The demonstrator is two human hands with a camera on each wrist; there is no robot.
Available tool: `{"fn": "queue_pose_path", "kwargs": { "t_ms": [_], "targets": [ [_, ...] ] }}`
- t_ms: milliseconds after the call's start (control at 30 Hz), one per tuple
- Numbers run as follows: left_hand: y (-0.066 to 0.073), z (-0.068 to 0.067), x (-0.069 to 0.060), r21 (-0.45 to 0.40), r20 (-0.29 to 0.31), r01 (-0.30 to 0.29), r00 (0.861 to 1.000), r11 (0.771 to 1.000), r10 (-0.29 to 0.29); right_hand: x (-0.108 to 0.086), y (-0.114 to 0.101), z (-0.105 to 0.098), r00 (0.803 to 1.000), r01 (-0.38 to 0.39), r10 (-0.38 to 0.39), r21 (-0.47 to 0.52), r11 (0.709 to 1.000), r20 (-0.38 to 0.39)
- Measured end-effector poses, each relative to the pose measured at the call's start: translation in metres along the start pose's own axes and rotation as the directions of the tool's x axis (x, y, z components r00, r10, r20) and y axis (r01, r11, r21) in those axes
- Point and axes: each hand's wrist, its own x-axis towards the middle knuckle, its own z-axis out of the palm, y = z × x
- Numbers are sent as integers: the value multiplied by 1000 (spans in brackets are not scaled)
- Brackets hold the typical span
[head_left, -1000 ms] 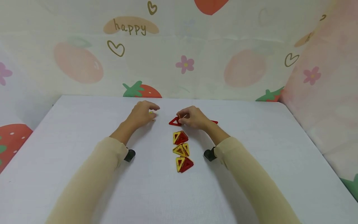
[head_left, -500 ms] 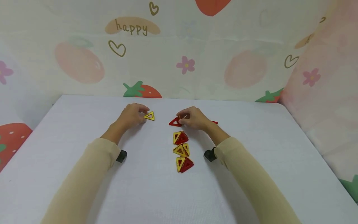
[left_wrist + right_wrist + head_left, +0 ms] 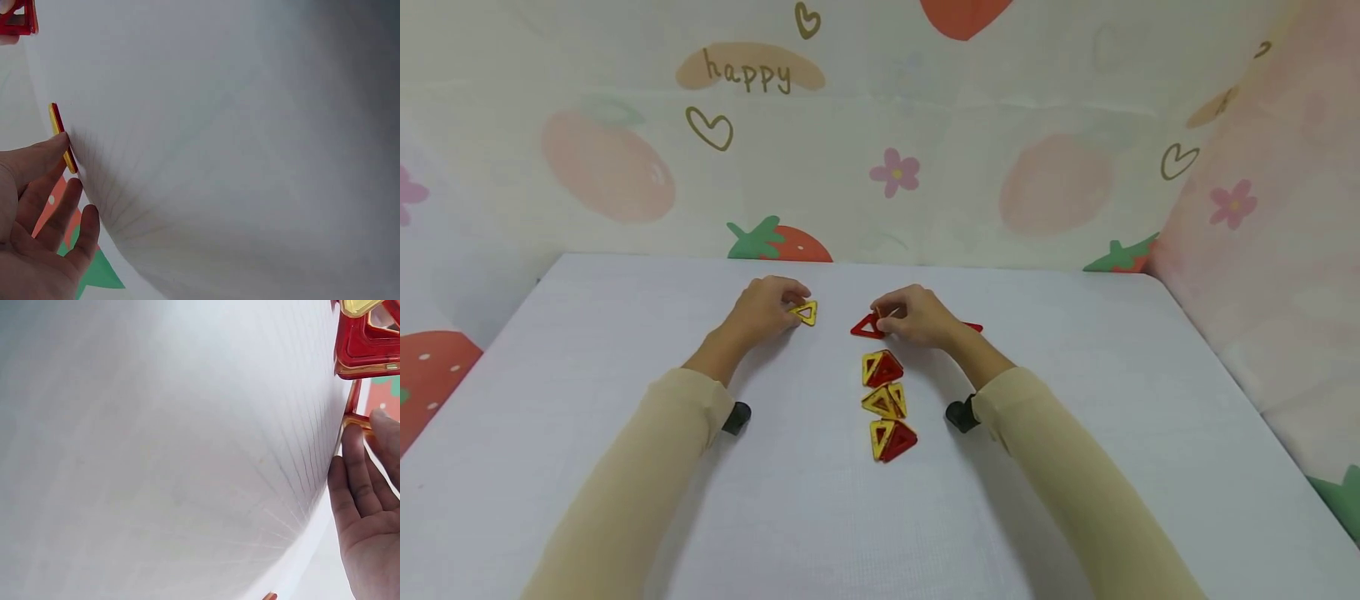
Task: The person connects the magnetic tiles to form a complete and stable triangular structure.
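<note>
My left hand (image 3: 762,310) pinches a yellow triangular magnetic tile (image 3: 814,319) between thumb and fingers, just above the far part of the table. Seen edge-on in the left wrist view, this tile (image 3: 55,120) has a yellow layer against a red one. To its right, my right hand (image 3: 919,317) pinches a reddish tile edge (image 3: 359,420) with thumb and index finger. A red triangular tile (image 3: 865,335) lies flat at those fingertips. Part of what the right hand holds is hidden by its fingers.
Three small groups of red and yellow triangular tiles form a column nearer the body: a far group (image 3: 887,372), a middle one (image 3: 880,405) and a near one (image 3: 901,443). Another red piece (image 3: 974,327) shows behind the right wrist. A printed cloth (image 3: 955,200) hangs behind the table.
My left hand first drew back to the left, bringing the yellow tile into fuller view, then shifted slightly right again. The right hand has stayed by the red tile.
</note>
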Motion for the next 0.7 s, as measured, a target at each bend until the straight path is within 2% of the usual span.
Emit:
{"fn": "queue_pose_path", "kwargs": {
  "t_ms": [700],
  "targets": [
    [17,15,6,0,6,24,1000,1000,-24,0,-2,0,1000,-13,13,11,1000,13]
  ]
}}
